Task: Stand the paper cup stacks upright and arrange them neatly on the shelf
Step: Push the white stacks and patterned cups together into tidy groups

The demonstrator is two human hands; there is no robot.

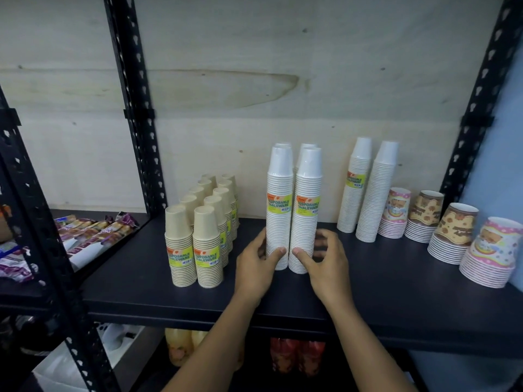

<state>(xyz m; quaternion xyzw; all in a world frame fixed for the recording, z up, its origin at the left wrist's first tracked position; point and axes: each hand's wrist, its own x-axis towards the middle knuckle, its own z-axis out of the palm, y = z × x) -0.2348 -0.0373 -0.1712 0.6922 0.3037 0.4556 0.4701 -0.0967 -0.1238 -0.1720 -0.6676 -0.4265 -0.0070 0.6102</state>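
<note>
Two tall white paper cup stacks stand upright side by side mid-shelf, with more white stacks right behind them. My left hand (256, 267) wraps the base of the left white stack (279, 205). My right hand (325, 260) wraps the base of the right white stack (308, 210). To the left, two rows of short beige cup stacks (195, 244) stand upright. On the right stand two more tall white stacks (368, 190) and several short printed cup stacks (452, 233) in a row running toward the shelf's front right.
The dark shelf board (135, 281) has bare room along its front edge and at its left. Black perforated uprights (133, 103) frame the bay. Snack packets (93, 230) lie on the neighbouring left shelf. Bottles (297, 357) stand on the shelf below.
</note>
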